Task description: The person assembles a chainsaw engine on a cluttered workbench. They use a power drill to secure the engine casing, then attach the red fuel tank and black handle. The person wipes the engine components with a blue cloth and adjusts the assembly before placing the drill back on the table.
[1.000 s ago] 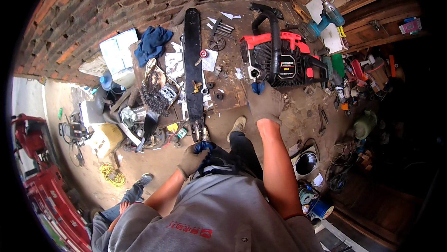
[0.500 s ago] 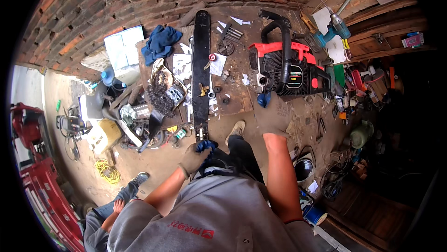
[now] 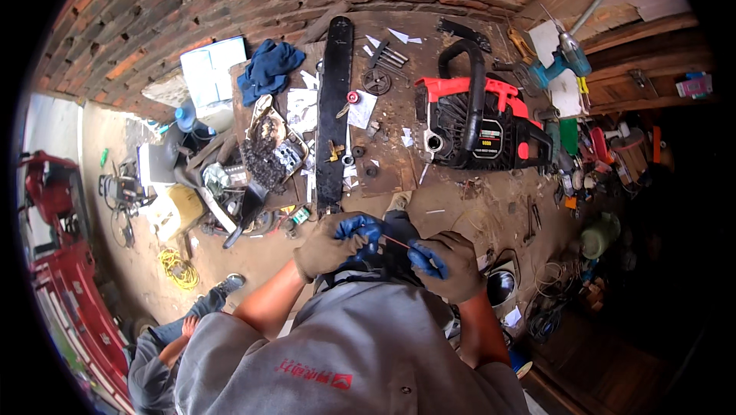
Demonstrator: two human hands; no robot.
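Observation:
Close to my waist, my gloved hands come near each other, with a thin reddish strand (image 3: pixel 395 242) stretched between them. My left hand (image 3: pixel 341 243), in a grey-brown glove with blue fingers, is closed on one end. My right hand (image 3: pixel 448 263), in a matching glove, pinches the other end. Whether the strand is a cord or a thin rod is too small to tell. Beyond my right hand lies a red and black chainsaw engine (image 3: pixel 481 120) without its bar. A long black guide bar (image 3: pixel 333 120) lies on the wooden bench, its near end just past my left hand.
On the bench (image 3: pixel 395 166) lie a spanner (image 3: pixel 348 156), paper scraps, a blue cloth (image 3: pixel 268 70) and a tray of dark, dirty parts (image 3: pixel 264 158). A cordless drill (image 3: pixel 563 58) is at the far right. Another person's hand (image 3: pixel 189 327) shows at the lower left.
My right hand has drawn back from the chainsaw engine toward my waist. My left hand has risen slightly to the right, and the reddish strand now shows between both hands.

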